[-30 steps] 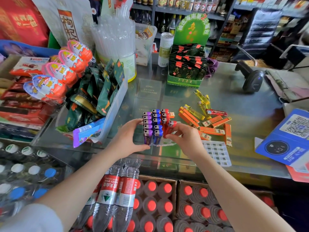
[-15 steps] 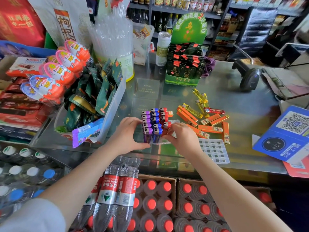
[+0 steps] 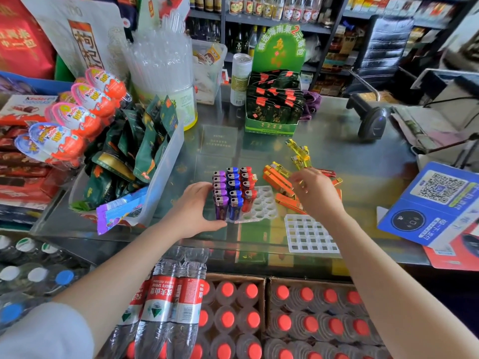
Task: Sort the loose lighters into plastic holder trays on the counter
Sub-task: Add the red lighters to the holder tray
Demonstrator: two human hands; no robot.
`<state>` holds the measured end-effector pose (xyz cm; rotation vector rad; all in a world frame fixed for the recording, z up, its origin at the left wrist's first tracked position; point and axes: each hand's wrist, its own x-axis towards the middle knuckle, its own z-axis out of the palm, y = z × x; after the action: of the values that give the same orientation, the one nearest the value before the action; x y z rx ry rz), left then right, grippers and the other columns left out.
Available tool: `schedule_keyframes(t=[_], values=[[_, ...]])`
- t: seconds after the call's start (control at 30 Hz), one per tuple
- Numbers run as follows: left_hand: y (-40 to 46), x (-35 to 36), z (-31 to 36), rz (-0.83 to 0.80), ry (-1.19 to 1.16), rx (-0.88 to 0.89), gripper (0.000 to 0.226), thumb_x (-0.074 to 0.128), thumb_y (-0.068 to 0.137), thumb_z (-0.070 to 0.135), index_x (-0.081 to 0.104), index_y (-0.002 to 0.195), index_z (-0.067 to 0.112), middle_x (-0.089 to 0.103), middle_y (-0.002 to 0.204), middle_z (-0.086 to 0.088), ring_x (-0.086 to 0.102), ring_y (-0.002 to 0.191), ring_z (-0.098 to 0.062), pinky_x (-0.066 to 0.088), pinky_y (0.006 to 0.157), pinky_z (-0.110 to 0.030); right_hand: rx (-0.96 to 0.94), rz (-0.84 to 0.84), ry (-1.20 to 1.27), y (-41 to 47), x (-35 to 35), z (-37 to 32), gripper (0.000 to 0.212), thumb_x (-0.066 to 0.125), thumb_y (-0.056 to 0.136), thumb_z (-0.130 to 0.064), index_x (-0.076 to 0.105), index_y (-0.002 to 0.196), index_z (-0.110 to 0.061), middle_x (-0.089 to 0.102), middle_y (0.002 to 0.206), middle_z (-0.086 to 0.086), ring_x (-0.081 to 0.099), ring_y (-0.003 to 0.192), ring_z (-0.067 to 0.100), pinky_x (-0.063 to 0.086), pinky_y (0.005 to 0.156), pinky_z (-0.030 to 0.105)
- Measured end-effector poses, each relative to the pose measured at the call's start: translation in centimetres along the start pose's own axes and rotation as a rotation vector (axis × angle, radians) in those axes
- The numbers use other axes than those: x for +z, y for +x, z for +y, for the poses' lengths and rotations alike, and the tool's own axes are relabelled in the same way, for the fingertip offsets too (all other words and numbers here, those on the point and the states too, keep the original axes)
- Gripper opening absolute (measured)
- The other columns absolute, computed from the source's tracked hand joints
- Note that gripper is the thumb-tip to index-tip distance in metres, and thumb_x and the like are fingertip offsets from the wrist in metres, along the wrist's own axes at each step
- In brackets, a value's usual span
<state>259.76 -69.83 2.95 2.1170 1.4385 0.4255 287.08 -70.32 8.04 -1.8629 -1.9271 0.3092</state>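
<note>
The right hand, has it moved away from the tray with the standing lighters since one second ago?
Yes. The right hand has left the round-hole tray and gone rightward, over the loose orange lighters beside it.

Shop interior: glass counter (image 3: 337,141) center, bottle shelves (image 3: 259,19) at 12 o'clock, dark rack (image 3: 386,45) at 1 o'clock, daylight.

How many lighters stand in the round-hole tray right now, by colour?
Purple lighters: 5
Blue lighters: 5
Red lighters: 4
Total: 14 standing in the tray
</note>
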Motion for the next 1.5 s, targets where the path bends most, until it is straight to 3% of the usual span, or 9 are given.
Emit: schedule_keyframes(t=[0.23, 0.43, 0.53, 0.63, 0.8, 0.9, 1.1, 1.27, 1.5], values=[[0.6, 0.9, 0.9, 0.048, -0.115, -0.037, 0.071, 0.074, 0.057, 0.052, 0.048, 0.119, 0.027, 0.053, 0.124, 0.006, 0.045, 0.118, -0.015, 0.04, 0.099, -0.043, 0.191, 0.021, -0.256, 3.1, -0.2, 4.6, 0.035, 0.045, 0.088, -0.001, 0.055, 0.121, -0.011, 0.056, 0.121, 0.014, 0.047, 0.111, 0.034, 0.045, 0.087, 0.043], [0.4, 0.8, 0.7, 0.077, -0.138, -0.027, 0.075, 0.078, 0.056, 0.047, 0.046, 0.12, 0.027, 0.054, 0.121, 0.005, 0.047, 0.116, -0.017, 0.041, 0.097, -0.046, 0.131, -0.058, -0.318, 5.3, 0.9, 5.5, 0.027, 0.047, 0.087, 0.002, 0.06, 0.109, -0.007, 0.058, 0.103, 0.015, 0.052, 0.099, 0.034, 0.047, 0.078, 0.04], [0.4, 0.8, 0.7, 0.062, -0.134, -0.04, 0.076, 0.076, 0.055, 0.051, 0.045, 0.121, 0.027, 0.054, 0.122, 0.006, 0.046, 0.116, -0.016, 0.041, 0.098, -0.047, 0.082, -0.042, -0.358, 5.4, 0.6, 5.2, 0.02, 0.054, 0.09, -0.012, 0.059, 0.108, -0.006, 0.055, 0.105, 0.014, 0.051, 0.1, 0.032, 0.049, 0.076, 0.041], [0.3, 0.8, 1.2, 0.075, -0.128, -0.049, 0.075, 0.079, 0.058, 0.043, 0.044, 0.122, 0.025, 0.053, 0.123, 0.004, 0.045, 0.116, -0.016, 0.04, 0.098, -0.043, -0.036, 0.021, -0.19, 4.7, 0.0, 3.5, 0.018, 0.053, 0.091, -0.017, 0.058, 0.105, -0.007, 0.052, 0.103, 0.011, 0.053, 0.086, 0.026, 0.05, 0.068, 0.035], [0.1, 0.9, 0.8, 0.102, -0.148, -0.054, 0.077, 0.077, 0.054, 0.048, 0.046, 0.119, 0.023, 0.056, 0.116, 0.007, 0.051, 0.11, -0.014, 0.046, 0.092, -0.042, -0.094, 0.045, 0.432, 1.1, -1.6, -2.0, 0.014, 0.059, 0.087, -0.01, 0.061, 0.098, -0.018, 0.062, 0.082, -0.003, 0.054, 0.065, -0.004, 0.039, 0.062, 0.004], [-0.3, 1.0, 0.2, 0.115, -0.135, -0.05, 0.08, 0.075, 0.051, 0.053, 0.047, 0.119, 0.022, 0.058, 0.113, 0.007, 0.053, 0.106, -0.015, 0.048, 0.089, -0.042, -0.052, -0.108, 0.636, -2.1, -1.0, -3.5, 0.022, 0.062, 0.083, -0.005, 0.06, 0.093, -0.025, 0.061, 0.074, -0.012, 0.055, 0.06, -0.005, 0.045, 0.061, 0.008], [-0.9, 1.1, -0.5, 0.117, -0.099, -0.053, 0.083, 0.074, 0.048, 0.06, 0.047, 0.118, 0.024, 0.059, 0.111, 0.008, 0.056, 0.105, -0.014, 0.05, 0.085, -0.042, -0.028, -0.169, 0.645, -3.8, 1.8, -4.5, 0.023, 0.068, 0.079, -0.005, 0.062, 0.094, -0.02, 0.063, 0.071, -0.01, 0.057, 0.061, -0.002, 0.051, 0.066, 0.013], [-1.2, 1.4, -1.6, 0.117, -0.071, -0.069, 0.079, 0.073, 0.048, 0.064, 0.05, 0.115, 0.029, 0.057, 0.109, 0.013, 0.056, 0.103, -0.01, 0.051, 0.083, -0.039, -0.186, -0.144, 0.489, -3.8, 2.6, -5.6, 0.026, 0.069, 0.077, -0.004, 0.065, 0.103, -0.006, 0.063, 0.079, -0.005, 0.062, 0.068, 0.006, 0.052, 0.07, 0.016], [-1.3, 1.4, -2.1, 0.113, -0.039, -0.039, 0.076, 0.07, 0.05, 0.067, 0.051, 0.114, 0.03, 0.054, 0.112, 0.015, 0.053, 0.104, -0.009, 0.049, 0.085, -0.037, -0.34, -0.124, 0.334, -3.7, 2.7, -5.9, 0.025, 0.066, 0.082, -0.01, 0.064, 0.106, -0.009, 0.057, 0.091, -0.006, 0.06, 0.073, 0.016, 0.049, 0.069, 0.018]])
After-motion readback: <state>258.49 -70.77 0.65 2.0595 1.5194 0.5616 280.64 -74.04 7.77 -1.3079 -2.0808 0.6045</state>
